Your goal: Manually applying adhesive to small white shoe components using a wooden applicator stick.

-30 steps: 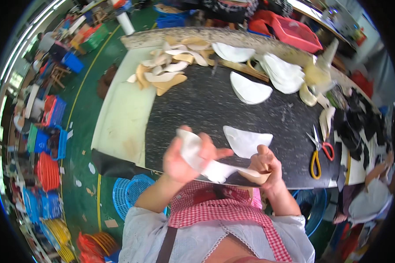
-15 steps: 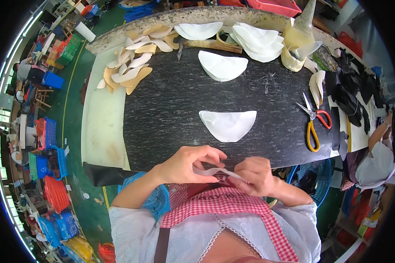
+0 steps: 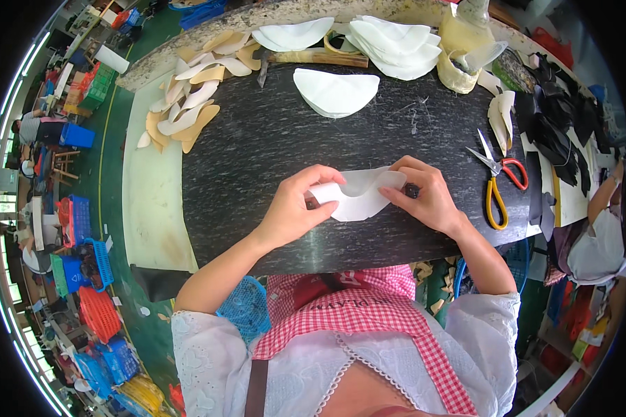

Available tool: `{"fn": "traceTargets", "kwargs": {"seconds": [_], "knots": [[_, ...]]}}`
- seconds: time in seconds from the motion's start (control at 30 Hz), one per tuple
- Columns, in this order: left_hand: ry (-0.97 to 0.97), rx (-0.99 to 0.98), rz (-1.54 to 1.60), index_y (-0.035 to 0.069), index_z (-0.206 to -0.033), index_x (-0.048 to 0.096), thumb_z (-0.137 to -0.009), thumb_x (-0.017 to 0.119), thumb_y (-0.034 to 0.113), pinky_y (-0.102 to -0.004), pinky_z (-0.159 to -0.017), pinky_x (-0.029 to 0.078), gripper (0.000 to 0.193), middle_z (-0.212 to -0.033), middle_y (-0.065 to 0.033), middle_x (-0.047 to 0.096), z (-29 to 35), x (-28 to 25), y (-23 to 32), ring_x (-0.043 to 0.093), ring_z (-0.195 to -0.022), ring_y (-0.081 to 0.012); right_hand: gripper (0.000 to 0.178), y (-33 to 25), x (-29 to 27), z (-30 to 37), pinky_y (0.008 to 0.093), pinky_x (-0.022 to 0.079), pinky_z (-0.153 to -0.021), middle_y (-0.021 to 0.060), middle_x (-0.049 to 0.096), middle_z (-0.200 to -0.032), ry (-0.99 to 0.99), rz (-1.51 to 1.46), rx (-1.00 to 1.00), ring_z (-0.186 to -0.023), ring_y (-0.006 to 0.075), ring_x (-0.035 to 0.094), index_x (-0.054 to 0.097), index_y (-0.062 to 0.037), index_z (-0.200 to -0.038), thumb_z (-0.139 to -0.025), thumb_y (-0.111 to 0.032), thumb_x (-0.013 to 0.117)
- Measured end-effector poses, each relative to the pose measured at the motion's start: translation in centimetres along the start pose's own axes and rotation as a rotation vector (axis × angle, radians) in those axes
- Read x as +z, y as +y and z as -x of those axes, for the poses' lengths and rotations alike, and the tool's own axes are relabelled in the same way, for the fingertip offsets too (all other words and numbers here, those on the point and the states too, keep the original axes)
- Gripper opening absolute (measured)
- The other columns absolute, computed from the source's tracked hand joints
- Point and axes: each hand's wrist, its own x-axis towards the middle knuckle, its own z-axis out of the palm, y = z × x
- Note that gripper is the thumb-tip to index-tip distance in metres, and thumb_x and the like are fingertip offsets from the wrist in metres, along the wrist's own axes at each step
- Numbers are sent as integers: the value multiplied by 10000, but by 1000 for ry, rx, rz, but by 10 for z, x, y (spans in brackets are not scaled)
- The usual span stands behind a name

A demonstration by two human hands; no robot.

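Over the black tabletop, my left hand (image 3: 300, 200) and my right hand (image 3: 424, 193) pinch the opposite ends of a thin white half-moon piece (image 3: 358, 208). Its upper part curls and dips between my fingers; I cannot tell whether a second strip lies on it. A stack of white half-moon pieces (image 3: 336, 94) lies farther out on the table. To the right rest open scissors (image 3: 494, 177) with one red and one yellow handle, apart from my hands.
Tan and white curved cut-outs (image 3: 188, 104) are heaped at the far left. More white half-moons (image 3: 396, 48) lie at the back edge, next to a yellowish glue pot (image 3: 459, 73). Black pieces (image 3: 556, 115) pile up at the right. A blue basket (image 3: 243, 313) stands below the table.
Both hands have moved from close to the apron, where they held a pale strip, out over the table. They now grip white material where a half-moon lay flat. The view has shifted slightly.
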Motion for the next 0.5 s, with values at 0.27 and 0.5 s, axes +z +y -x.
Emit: {"fn": "traceTargets", "kwargs": {"seconds": [0.27, 0.5], "knots": [[4, 29, -206, 65, -1131, 608, -766, 694, 15, -270, -745, 526, 378, -1097, -61, 619, -2, 10, -6, 623, -941, -144, 192, 11, 5, -5, 306, 514, -579, 80, 630, -899, -54, 97, -3, -699, 196, 636, 663, 28, -825, -791, -144, 742], [-50, 104, -393, 84, -1177, 570, -804, 676, 38, -273, -605, 536, 391, -1065, -90, 604, -1, 13, -7, 642, -687, -171, 347, 20, -4, -12, 332, 422, -610, 20, 462, -698, -13, 718, -316, -635, 184, 529, 542, -109, -645, -758, -379, 729]]}}
